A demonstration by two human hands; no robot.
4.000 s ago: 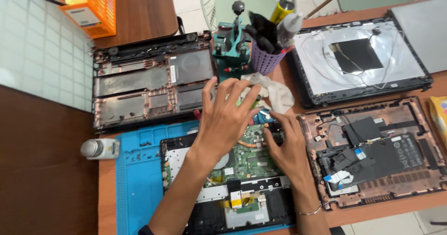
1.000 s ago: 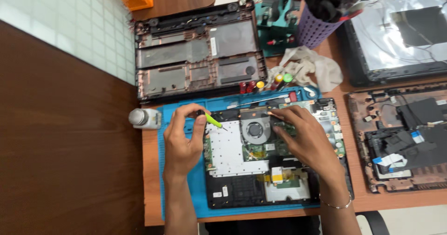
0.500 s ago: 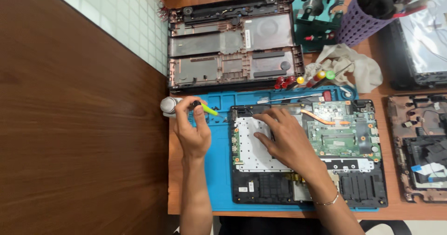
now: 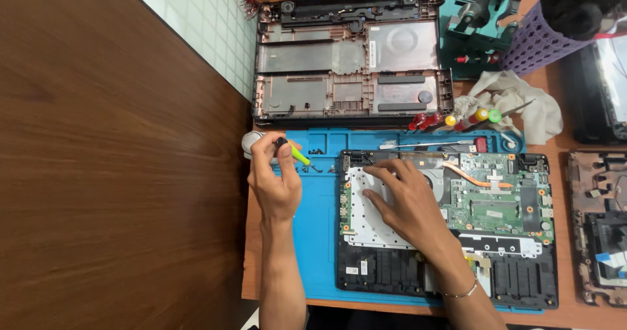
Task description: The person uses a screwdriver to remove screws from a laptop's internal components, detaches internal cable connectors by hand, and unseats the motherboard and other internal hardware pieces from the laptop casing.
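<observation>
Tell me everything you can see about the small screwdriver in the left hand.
The small screwdriver has a black end cap and a yellow-green handle that looks like plastic. It is tilted, cap toward the upper left; its tip is too small to make out. The left hand pinches it between thumb and fingers, above the top left part of the blue work mat, beside the opened laptop.

L hand (image 4: 274,185) grips green screwdriver (image 4: 295,152) over blue mat (image 4: 320,238); R hand (image 4: 406,202) flat on open laptop (image 4: 516,206).
</observation>
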